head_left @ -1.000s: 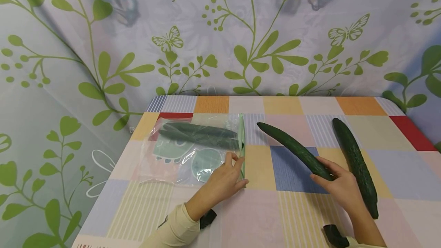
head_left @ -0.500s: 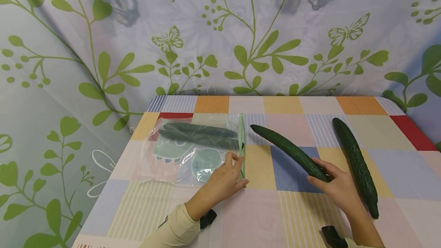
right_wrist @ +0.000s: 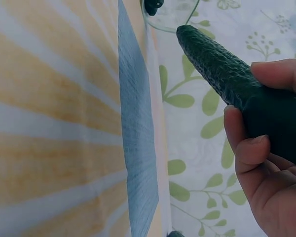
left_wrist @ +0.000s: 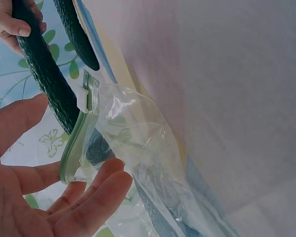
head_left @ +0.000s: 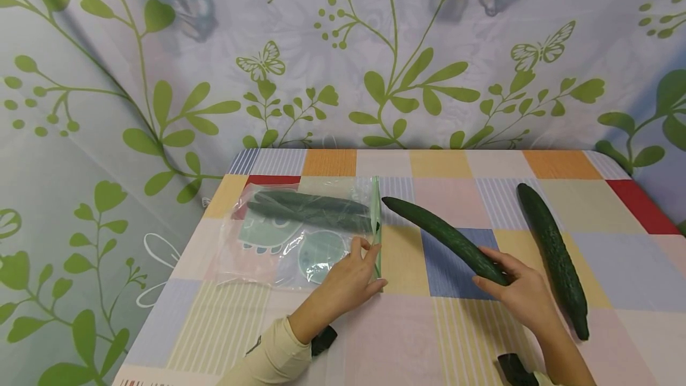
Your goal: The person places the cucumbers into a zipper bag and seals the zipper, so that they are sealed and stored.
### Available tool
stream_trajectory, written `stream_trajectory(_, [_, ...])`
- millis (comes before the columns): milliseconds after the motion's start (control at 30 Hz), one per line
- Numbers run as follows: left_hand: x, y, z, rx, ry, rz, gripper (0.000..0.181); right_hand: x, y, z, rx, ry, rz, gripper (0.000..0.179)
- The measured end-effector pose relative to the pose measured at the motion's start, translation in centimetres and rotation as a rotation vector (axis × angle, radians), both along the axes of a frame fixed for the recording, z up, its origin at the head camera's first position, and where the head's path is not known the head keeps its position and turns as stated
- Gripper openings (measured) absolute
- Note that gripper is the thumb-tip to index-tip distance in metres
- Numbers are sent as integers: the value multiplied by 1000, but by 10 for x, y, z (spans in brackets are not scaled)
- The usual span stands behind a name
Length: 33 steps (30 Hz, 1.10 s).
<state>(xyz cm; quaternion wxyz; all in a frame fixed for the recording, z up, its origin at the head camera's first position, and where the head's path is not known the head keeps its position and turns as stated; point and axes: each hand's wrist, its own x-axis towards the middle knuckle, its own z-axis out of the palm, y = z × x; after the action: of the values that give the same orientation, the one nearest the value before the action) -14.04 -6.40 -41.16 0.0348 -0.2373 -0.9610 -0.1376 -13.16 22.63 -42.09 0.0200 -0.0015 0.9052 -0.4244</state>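
In the head view my left hand (head_left: 348, 276) holds the open edge of a clear zip bag (head_left: 297, 273) at its green zip strip. The left wrist view shows the zip strip (left_wrist: 71, 148) by my fingers, the mouth gaping and a white slider (left_wrist: 82, 98) at one end. Inside lie two dark green cucumbers (head_left: 308, 207) side by side. My right hand (head_left: 525, 296) grips another cucumber (head_left: 445, 234) by its near end, thumb on one side and fingers on the other. This cucumber slants up off the cloth, its far tip right at the bag's mouth.
Another cucumber (head_left: 554, 261) lies on the table to the right of my right hand. A patchwork-patterned cloth (head_left: 396, 338) covers the table. Behind it hangs a leaf-print curtain (head_left: 300, 28). Dark straps (head_left: 517, 369) sit at both wrists.
My right hand has moved slightly left, bringing the cucumber's tip up to the bag's mouth. The left hand, the bag and the other cucumbers stay where they were.
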Motion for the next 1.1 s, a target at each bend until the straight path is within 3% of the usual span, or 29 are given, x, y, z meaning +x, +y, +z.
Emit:
stream_trajectory(533, [-1,-1,0,16,39,2,59,-3,-4,2,8,3,30,64])
stream_trajectory(1100, [0,-1,1,25,36,-6,60,-4,-8,2,-26,-26,53,64])
